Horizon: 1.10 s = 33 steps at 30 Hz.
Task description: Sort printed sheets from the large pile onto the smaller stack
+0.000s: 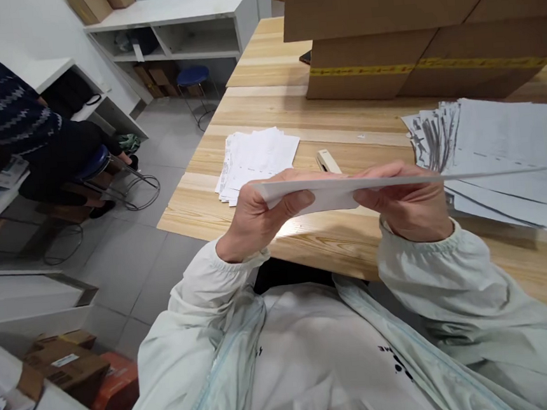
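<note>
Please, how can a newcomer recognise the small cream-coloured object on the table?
On the wooden table, look between the smaller paper stack and the larger paper stack. Just beyond the held paper lies the cream object. Unlike both flat white stacks, it is a narrow bar with a dark patch on its left side.

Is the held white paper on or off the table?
Off: the left hand and right hand hold the white paper above the pale wooden table, seen nearly edge-on.
</note>
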Each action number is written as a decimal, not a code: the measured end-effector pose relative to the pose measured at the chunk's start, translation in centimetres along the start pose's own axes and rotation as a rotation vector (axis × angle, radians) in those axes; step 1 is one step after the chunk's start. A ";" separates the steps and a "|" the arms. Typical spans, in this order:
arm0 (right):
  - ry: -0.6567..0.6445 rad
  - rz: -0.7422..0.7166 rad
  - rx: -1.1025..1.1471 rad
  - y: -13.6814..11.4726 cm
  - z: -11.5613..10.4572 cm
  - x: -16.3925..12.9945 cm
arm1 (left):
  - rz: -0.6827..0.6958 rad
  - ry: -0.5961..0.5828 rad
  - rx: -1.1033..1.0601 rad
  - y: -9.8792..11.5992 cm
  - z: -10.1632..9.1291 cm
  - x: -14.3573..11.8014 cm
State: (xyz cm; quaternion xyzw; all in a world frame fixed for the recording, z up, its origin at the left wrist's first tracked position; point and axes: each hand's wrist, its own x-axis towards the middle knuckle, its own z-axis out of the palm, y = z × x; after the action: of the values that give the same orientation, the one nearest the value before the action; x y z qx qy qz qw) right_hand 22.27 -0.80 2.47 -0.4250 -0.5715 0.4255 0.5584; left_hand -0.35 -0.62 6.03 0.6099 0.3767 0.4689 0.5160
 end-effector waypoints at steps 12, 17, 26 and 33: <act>-0.165 -0.011 0.065 5.5 -0.2 -0.6 | 0.183 -0.092 0.021 -5.8 0.6 0.4; -0.141 -0.014 0.046 4.7 0.2 -0.6 | 0.157 -0.074 0.013 -5.4 1.0 0.6; 0.071 0.003 -0.054 2.9 0.2 -1.6 | 0.061 0.140 -0.098 -4.2 2.1 -0.5; 0.092 0.481 0.043 3.5 -4.3 -4.9 | -0.279 0.199 -0.146 -7.3 5.7 -3.9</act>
State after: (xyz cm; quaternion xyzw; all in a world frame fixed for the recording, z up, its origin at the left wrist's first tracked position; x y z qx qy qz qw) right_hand 26.64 -4.53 -2.20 -0.5556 -0.4186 0.5386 0.4753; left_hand 4.20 -4.58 -1.98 0.4635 0.4718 0.4769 0.5789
